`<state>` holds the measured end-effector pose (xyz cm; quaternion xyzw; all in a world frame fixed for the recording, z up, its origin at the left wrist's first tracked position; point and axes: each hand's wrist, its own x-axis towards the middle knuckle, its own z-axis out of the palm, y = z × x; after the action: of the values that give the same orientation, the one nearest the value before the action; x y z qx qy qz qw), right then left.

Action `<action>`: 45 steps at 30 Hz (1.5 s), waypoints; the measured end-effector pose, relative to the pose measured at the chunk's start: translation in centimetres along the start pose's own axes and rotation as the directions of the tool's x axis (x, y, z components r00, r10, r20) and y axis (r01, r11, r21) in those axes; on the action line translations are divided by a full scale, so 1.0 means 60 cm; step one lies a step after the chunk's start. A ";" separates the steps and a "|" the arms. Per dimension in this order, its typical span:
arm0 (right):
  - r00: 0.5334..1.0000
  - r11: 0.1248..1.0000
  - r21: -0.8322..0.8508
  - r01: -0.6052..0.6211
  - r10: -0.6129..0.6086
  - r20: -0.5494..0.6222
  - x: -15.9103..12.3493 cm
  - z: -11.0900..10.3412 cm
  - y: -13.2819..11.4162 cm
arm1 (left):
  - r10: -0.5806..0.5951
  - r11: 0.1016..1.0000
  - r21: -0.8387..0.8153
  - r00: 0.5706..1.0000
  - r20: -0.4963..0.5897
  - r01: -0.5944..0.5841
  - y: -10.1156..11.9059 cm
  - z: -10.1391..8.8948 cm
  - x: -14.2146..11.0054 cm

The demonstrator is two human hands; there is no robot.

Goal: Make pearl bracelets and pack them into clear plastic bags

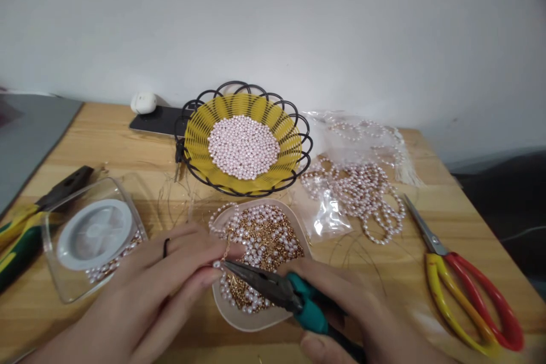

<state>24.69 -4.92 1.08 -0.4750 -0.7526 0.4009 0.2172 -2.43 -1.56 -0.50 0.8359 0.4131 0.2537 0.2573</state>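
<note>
My left hand (170, 278) pinches a small pearl bead on a gold pin (218, 263) between thumb and fingers, over a pale dish (239, 318) filled with pearl-and-gold pieces. My right hand (354, 307) grips teal-handled needle-nose pliers (273, 287), whose dark tips point left and meet the bead at my left fingertips. A black ring is on one left finger.
A yellow wire basket (200, 125) of loose pearls stands behind the dish. Pearl strands in clear bags (358, 193) lie to the right, with red-and-yellow scissors (464, 290) beyond. At left sit a clear box with a thread spool (94, 236) and green-handled pliers (25, 227). A phone (156, 119) lies at the back.
</note>
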 end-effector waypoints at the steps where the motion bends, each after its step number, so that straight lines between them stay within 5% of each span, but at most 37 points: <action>1: 1.000 1.000 -0.002 0.001 -0.001 -0.004 0.000 0.001 0.001 | -0.022 1.000 -0.011 1.000 0.002 0.022 0.002 0.000 0.001; 11: 0.997 1.000 -0.007 -0.010 0.009 -0.082 0.005 0.015 0.003 | -0.147 0.926 -0.334 0.984 0.102 0.173 0.020 0.012 0.014; 19: 0.995 0.999 -0.035 0.026 -0.029 -0.096 -0.001 0.017 0.012 | 0.007 0.999 -0.050 1.000 -0.003 -0.007 0.012 0.007 0.021; 32: 0.999 0.997 0.070 -0.038 0.040 -0.025 -0.006 0.022 0.003 | 0.249 0.941 0.239 0.968 -0.004 -0.241 -0.003 0.010 0.007; 45: 0.997 0.999 -0.024 0.029 -0.030 -0.069 -0.002 0.019 0.013 | -0.057 0.998 -0.003 0.998 -0.029 0.057 0.005 0.004 0.002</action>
<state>24.35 -5.29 -0.21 -0.4800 -0.7560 0.3723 0.2438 -2.05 -1.65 -0.49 0.8197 0.4404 0.2588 0.2593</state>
